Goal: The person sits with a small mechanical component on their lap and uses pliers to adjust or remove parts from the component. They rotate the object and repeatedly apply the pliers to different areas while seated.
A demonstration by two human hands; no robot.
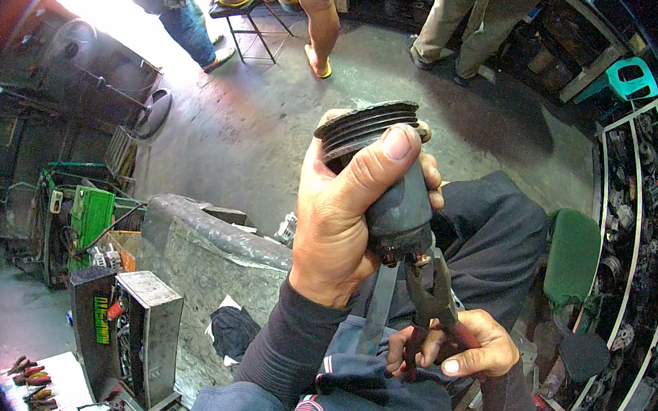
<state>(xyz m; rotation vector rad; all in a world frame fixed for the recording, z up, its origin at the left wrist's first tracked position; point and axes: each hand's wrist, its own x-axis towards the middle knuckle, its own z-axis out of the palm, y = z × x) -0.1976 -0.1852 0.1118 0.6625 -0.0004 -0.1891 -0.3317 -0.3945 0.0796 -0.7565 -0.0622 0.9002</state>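
My left hand (345,199) is wrapped round a dark cylindrical machine part (404,209) with a grooved, pulley-like top, its thumb pressed just below the grooves. The part is held up in front of me, slightly tilted, its narrow end toward me. Red-handled pliers (430,288) are in my right hand (481,349), fingers closed round the grips. The plier jaws reach the small metal bits at the part's lower end; whether they bite on one, I cannot make out. A flat grey strip (380,309) hangs below the part, beside the pliers.
On the left stand a worn padded seat (205,253), a metal case (149,307) and several hand tools (35,383). A green chair back (573,257) and a rack of parts (635,235) are on the right. Other people's legs (323,23) and a stool (241,7) are ahead.
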